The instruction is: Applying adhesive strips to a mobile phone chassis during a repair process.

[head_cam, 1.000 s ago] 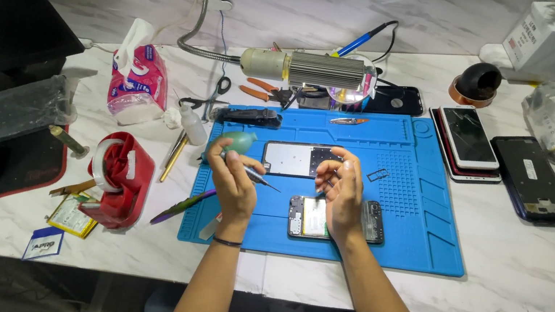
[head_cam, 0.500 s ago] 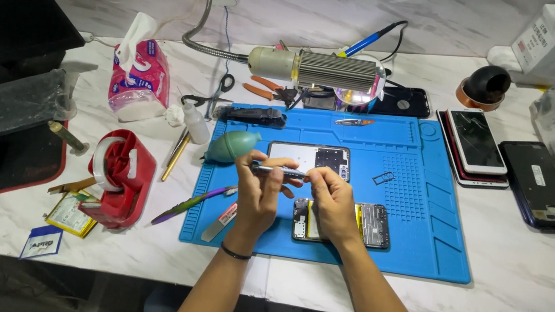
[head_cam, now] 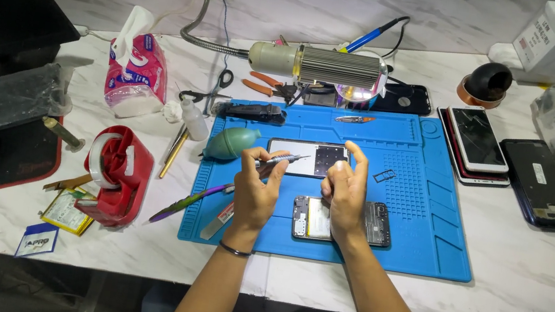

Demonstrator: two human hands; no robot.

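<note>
Blue mat (head_cam: 429, 223): left hand (head_cam: 256, 193) grips screwdriver (head_cam: 282, 159), right hand (head_cam: 345, 192) over opened phone (head_cam: 375, 226).

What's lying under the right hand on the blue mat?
An opened phone lies under the right hand, its inner parts showing on both sides of the wrist. The hand hides its middle. It rests on the blue mat.

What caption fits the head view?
Left hand holds a screwdriver, right hand steadies an opened phone.
</note>
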